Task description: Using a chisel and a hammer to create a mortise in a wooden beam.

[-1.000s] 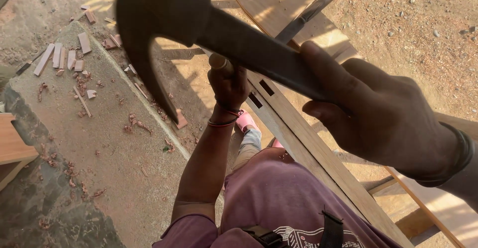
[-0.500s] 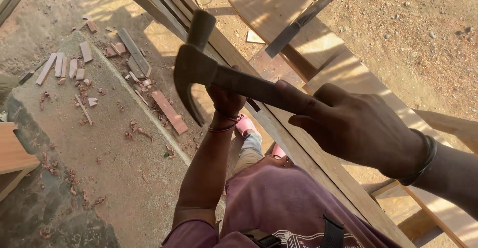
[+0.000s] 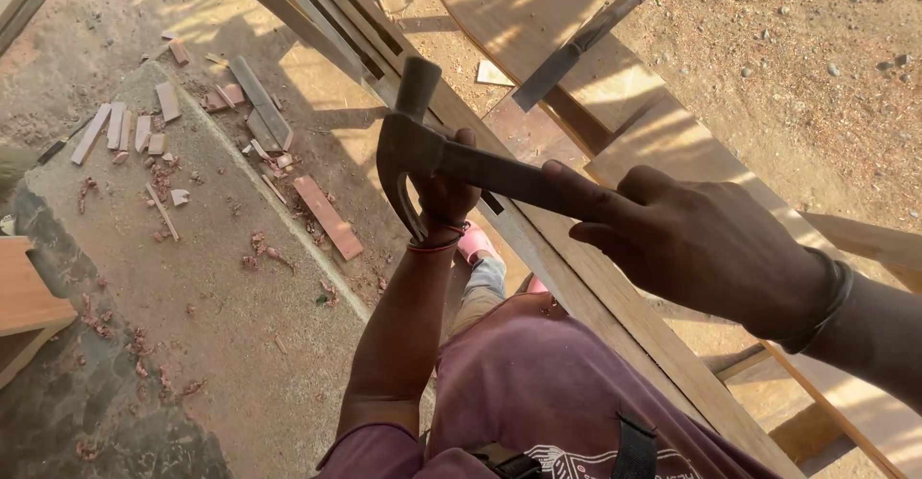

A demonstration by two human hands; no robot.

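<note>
A claw hammer (image 3: 432, 147) is held in the right hand (image 3: 701, 248), whose grip is closed around the dark handle, with the forefinger laid out along it toward the head. From that grip the handle runs up and to the left, so that the hammer head, with its curved claw turned downward, is seen well to the left of the right hand and directly above the left hand (image 3: 447, 196). The left hand is placed under the hammer head against the long wooden frame (image 3: 576, 287); its fingers are curled, but whether anything is pinched in its grip cannot be told, since the head covers the fingertips. A red band is worn at the left wrist and a dark band at the right wrist. The frame is laid slantwise, passing below both hands from upper left to lower right. Beyond the right hand, up and away from it, a chisel (image 3: 576, 47) with a wooden handle is rested on a broad plank (image 3: 538, 8). To the left of the left hand, a concrete slab (image 3: 192, 344) is strewn with small wood offcuts (image 3: 125, 128) and reddish shavings, and a longer reddish strip (image 3: 328, 217) is lain near the slab's edge. A purple shirt (image 3: 538, 393) is seen below the hands.
</note>
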